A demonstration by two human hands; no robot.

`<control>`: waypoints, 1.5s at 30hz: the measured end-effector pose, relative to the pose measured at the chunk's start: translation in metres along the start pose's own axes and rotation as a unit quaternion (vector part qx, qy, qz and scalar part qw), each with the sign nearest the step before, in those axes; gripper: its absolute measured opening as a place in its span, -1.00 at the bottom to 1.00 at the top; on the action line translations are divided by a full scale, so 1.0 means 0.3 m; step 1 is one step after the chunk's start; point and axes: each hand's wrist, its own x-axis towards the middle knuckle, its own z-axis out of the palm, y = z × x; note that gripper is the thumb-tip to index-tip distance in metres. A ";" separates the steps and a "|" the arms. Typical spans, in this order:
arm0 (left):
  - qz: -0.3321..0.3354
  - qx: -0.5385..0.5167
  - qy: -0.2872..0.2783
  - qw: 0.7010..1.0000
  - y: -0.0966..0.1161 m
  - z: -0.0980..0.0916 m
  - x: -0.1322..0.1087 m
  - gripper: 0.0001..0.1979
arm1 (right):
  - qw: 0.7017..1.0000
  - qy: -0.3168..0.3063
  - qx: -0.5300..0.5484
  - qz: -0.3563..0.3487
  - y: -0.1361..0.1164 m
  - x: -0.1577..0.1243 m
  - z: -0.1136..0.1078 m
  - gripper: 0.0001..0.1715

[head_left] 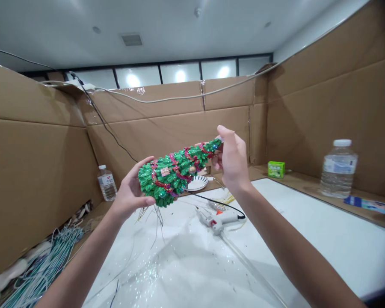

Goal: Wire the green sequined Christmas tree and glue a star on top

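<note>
A small green Christmas tree (176, 171), wound with red garland and dotted with beads and a tiny gift box, is held up over the white table, lying nearly on its side. My left hand (131, 188) grips its wide base, thumb underneath in front and the other fingers partly hidden behind. At the narrow tip on the right, the fingers of my right hand (232, 156) are closed around the top. Below the tree, a white hot glue gun (220, 220) lies on the table with a long clear glue stick (250, 265) in its back.
Cardboard walls enclose the table (276, 239). A water bottle (107, 183) stands at left, a larger bottle (339, 169) at right near a green box (276, 169). Behind the tree sits a striped plate (198, 183). Bundled wires (48, 261) lie lower left; glitter is scattered in front.
</note>
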 end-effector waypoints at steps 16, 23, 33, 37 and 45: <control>0.030 0.051 0.009 0.998 0.025 -0.003 0.006 0.10 | 1.000 -0.018 0.017 0.015 -0.007 -0.001 0.006 -0.63; 0.076 0.125 -0.003 0.989 0.036 -0.006 0.006 0.15 | 0.999 -0.027 0.028 0.014 -0.008 -0.001 0.000 -0.64; 0.108 0.207 -0.004 0.972 0.048 0.004 -0.004 0.18 | 0.999 -0.011 0.016 0.028 -0.009 0.002 0.000 -0.61; 0.130 0.250 -0.006 0.960 0.054 0.011 -0.008 0.21 | 0.999 -0.015 0.010 0.027 -0.008 0.000 -0.002 -0.60; 0.147 0.289 0.010 0.946 0.054 0.015 -0.016 0.29 | 0.999 -0.016 0.005 0.030 -0.006 0.002 -0.005 -0.60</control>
